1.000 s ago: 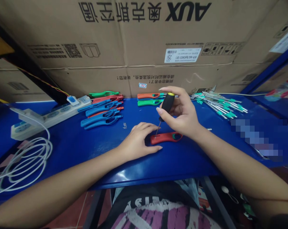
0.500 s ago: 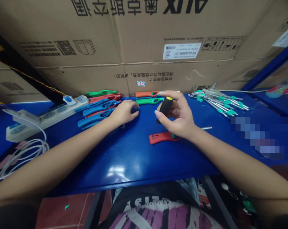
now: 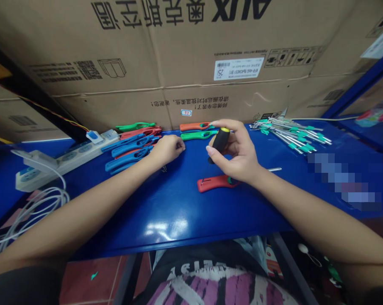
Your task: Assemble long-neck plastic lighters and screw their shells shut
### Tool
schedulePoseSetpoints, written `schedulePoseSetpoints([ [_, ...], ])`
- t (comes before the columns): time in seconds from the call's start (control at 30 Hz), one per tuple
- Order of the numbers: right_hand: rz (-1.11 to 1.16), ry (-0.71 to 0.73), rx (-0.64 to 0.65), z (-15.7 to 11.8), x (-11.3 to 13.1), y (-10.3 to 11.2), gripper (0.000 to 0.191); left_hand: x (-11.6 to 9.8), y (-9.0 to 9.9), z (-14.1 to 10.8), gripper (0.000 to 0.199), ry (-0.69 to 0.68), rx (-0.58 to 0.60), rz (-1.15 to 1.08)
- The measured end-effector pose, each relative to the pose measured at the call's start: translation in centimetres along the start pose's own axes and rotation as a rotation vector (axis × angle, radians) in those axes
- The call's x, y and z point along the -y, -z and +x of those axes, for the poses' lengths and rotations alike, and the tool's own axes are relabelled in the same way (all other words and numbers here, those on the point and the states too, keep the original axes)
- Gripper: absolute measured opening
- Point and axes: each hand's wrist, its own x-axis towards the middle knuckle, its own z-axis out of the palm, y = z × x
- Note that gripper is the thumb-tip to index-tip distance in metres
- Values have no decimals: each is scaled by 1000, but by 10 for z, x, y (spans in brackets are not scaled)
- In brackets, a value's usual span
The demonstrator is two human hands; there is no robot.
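My right hand is wrapped round the black handle of a screwdriver with a yellow end, its shaft pointing down. Below it on the table lies a red lighter shell, with a green part inside and a metal tube showing past my wrist. To the left, my left hand is low over the table with its fingers curled together; what they hold, if anything, is hidden. Beside that hand are blue lighter shells, and a small metal bit lies under its wrist.
An orange shell and a green shell lie at the back by a cardboard box. Metal tubes with green parts are heaped back right. A power strip and white cable occupy the left.
The dark patch at my left fingertips no longer shows, and those fingers have curled closer. My right hand keeps the screwdriver in nearly the same place. The view has shifted slightly.
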Motion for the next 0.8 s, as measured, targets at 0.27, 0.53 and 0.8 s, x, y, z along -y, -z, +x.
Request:
schedulePoseSetpoints([
  [0.27, -34, -5, 50, -1, 0, -2, 44, 4, 17, -27, 14, 17, 64, 2],
  [0.53, -16, 25, 41, -1, -2, -3, 44, 8, 12, -11, 22, -11, 34, 1],
  [0.8, -18, 14, 47, 0, -2, 0, 44, 9, 10, -9, 13, -45, 58, -6],
])
